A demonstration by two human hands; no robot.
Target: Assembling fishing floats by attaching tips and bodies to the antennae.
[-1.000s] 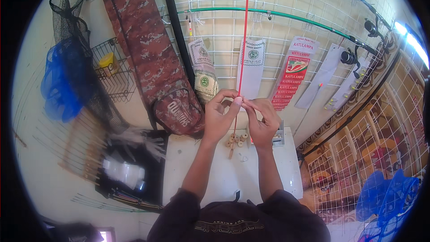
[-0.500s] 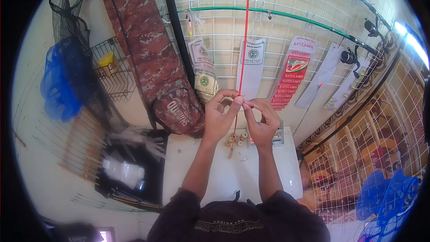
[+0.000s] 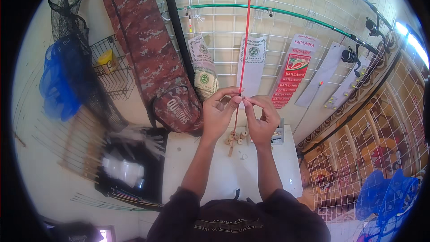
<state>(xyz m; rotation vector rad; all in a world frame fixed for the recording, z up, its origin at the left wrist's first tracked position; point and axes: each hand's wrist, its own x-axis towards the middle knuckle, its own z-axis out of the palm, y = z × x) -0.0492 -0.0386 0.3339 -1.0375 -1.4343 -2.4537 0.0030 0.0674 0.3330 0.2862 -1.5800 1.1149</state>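
The red rod (image 3: pixel 244 49), thin and straight, runs from the far top of the view down to the two hands, which meet at it over the far part of the white worktop (image 3: pixel 224 177). The left hand (image 3: pixel 218 115) is curled nearly closed, its thumb and forefinger pinched against the rod from the left side. The right hand (image 3: pixel 262 118) is likewise curled, its fingertips (image 3: pixel 247 101) pressed together right at the rod beside the left thumb, so both hands touch at the same spot; whether a fine line or small part sits between the fingers is too small to tell. Just below the hands, on the worktop, lies a cluster of small tan wooden beads (image 3: pixel 236 137), with a small clear compartment box (image 3: pixel 277 135) just to its right. To the left of the worktop a dark bin (image 3: pixel 130 166) holds clear plastic packets, with slender rod sections beside it. The far wall is a white wire grid (image 3: pixel 215 13) hung with flat packets: pale ones, and a red and white packet (image 3: pixel 292 71) to the right. A green rod (image 3: pixel 268 12) arcs across the grid, and two reels (image 3: pixel 354 56) sit on rods at the far right. A camouflage rod bag (image 3: pixel 148 58) leans on the left, next to a wire basket (image 3: pixel 109 67) and a blue net (image 3: pixel 60 80). More blue netting (image 3: pixel 389 197) lies near the right edge.
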